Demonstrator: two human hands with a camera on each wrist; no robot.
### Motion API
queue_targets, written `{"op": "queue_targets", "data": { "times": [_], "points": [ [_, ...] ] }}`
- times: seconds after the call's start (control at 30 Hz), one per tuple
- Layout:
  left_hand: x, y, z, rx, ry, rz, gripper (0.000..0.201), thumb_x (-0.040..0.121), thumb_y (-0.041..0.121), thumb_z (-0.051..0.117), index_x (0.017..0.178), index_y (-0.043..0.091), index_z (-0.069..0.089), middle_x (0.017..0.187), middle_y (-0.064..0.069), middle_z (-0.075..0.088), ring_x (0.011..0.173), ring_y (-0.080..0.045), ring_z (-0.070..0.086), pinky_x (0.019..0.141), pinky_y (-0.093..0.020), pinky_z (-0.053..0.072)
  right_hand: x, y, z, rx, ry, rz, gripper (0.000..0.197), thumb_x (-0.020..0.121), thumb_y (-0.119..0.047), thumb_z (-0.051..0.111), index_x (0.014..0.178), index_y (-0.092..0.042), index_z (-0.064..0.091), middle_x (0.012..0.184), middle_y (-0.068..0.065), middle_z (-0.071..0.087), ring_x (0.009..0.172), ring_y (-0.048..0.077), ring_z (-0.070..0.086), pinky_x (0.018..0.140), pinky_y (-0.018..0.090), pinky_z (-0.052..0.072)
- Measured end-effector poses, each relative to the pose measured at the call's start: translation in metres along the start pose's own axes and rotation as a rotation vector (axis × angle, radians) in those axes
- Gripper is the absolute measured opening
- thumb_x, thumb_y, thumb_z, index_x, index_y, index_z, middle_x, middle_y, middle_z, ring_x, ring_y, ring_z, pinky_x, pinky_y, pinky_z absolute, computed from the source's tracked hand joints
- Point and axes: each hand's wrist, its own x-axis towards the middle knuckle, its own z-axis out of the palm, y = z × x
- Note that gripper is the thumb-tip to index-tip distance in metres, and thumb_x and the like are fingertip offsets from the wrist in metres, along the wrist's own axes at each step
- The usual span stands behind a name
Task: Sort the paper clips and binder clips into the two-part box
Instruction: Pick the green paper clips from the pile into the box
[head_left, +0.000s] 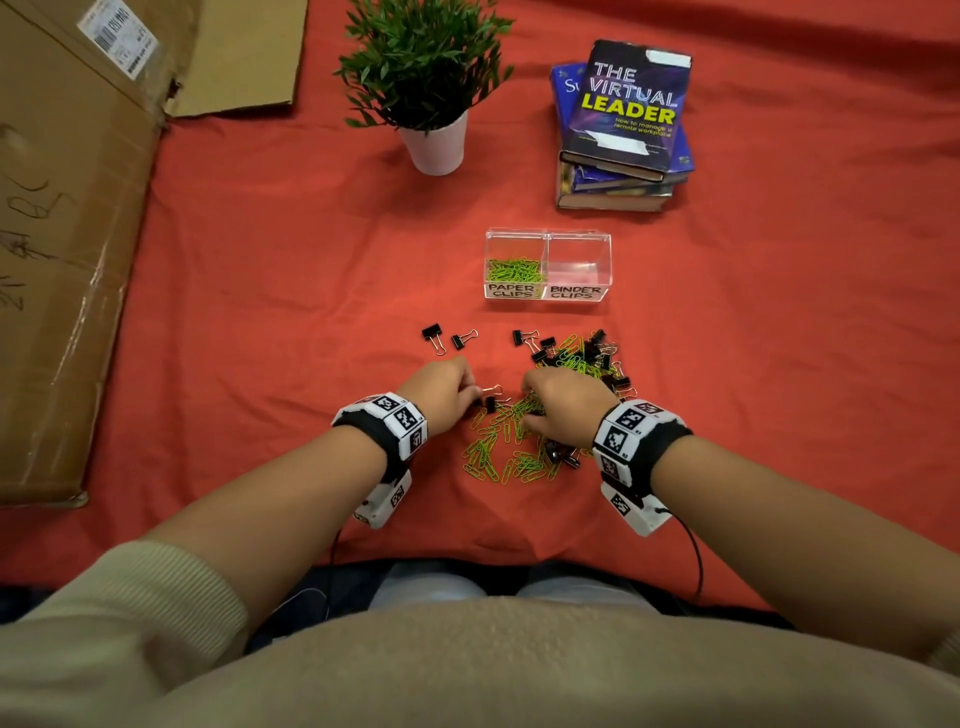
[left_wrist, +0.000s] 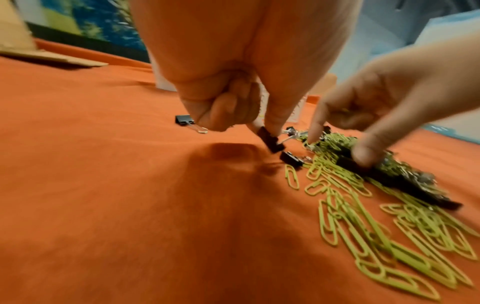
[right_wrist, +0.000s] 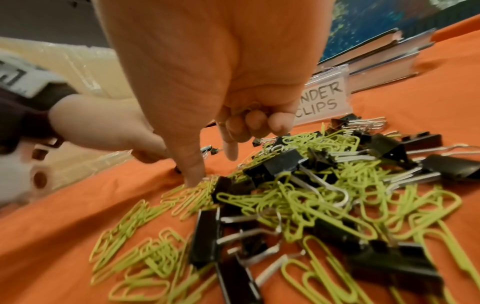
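A clear two-part box (head_left: 548, 234) stands beyond the pile; green paper clips (head_left: 514, 270) lie in its left part, and the part labelled BINDER CLIPS (right_wrist: 322, 100) shows nothing inside. Green paper clips (head_left: 498, 452) and black binder clips (head_left: 597, 353) lie mixed on the red cloth. My left hand (head_left: 447, 389) pinches one binder clip (left_wrist: 270, 139) between thumb and forefinger at the pile's left edge; another clip (left_wrist: 291, 159) lies just below it. My right hand (head_left: 561, 405) is on the pile, thumb (right_wrist: 192, 174) pressing paper clips, forefinger (right_wrist: 231, 152) pointing down, the other fingers curled around what looks like paper clip wire.
Two stray binder clips (head_left: 434, 332) (head_left: 462, 339) lie left of the pile. A potted plant (head_left: 431, 88) and a stack of books (head_left: 623, 119) stand behind the box. Flattened cardboard (head_left: 67, 234) covers the left side. The cloth's front edge runs near my lap.
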Motion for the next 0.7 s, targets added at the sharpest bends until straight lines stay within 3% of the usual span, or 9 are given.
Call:
{"op": "queue_targets", "data": {
  "times": [0.13,0.27,0.4,0.53,0.7],
  "points": [
    [-0.007,0.002,-0.006,0.072,0.042,0.03,0.028,0.085,0.034,0.062,0.101,0.014,0.051,0.095,-0.007,0.065,0.09,-0.028,0.061,0.068,-0.029,0.036,0.001,-0.005,0.01,-0.14,-0.009,-0.066,0.061,0.079,-0.051,0.065,0.121,-0.011,0.046,0.119,0.008,0.055,0.113,0.026,0.052,0.092,0.04,0.048],
    [-0.019,0.01,0.002,0.251,-0.159,0.18,0.04,0.076,0.051,0.066,0.093,0.019,0.05,0.092,-0.002,0.064,0.088,-0.027,0.062,0.066,-0.031,0.041,-0.002,-0.005,0.016,-0.255,0.007,-0.166,0.055,0.087,-0.045,0.058,0.126,-0.009,0.045,0.128,0.009,0.051,0.12,0.026,0.048,0.098,0.038,0.041],
    [-0.026,0.018,0.013,0.478,-0.171,0.157,0.063,0.074,0.072,0.056,0.1,0.014,0.054,0.098,-0.007,0.066,0.09,-0.029,0.064,0.064,-0.032,0.041,-0.004,-0.004,0.015,-0.222,0.006,-0.191,0.043,0.09,-0.04,0.056,0.12,-0.01,0.05,0.122,0.007,0.054,0.116,0.025,0.05,0.095,0.036,0.041],
    [-0.029,0.022,0.022,0.539,-0.206,0.168,0.054,0.084,0.059,0.054,0.103,0.009,0.058,0.108,-0.011,0.065,0.099,-0.032,0.064,0.076,-0.038,0.051,-0.006,-0.006,0.016,-0.146,-0.023,-0.174,0.033,0.092,-0.031,0.053,0.115,-0.008,0.052,0.118,0.007,0.055,0.115,0.025,0.051,0.088,0.036,0.044],
    [-0.03,0.022,0.023,0.496,-0.277,0.171,0.037,0.092,0.039,0.05,0.107,0.005,0.057,0.113,-0.016,0.062,0.104,-0.033,0.062,0.081,-0.04,0.051,-0.005,-0.004,0.025,-0.056,-0.044,-0.111,0.028,0.092,-0.031,0.052,0.11,-0.009,0.053,0.113,0.009,0.058,0.107,0.028,0.055,0.083,0.038,0.047]
  ]
}}
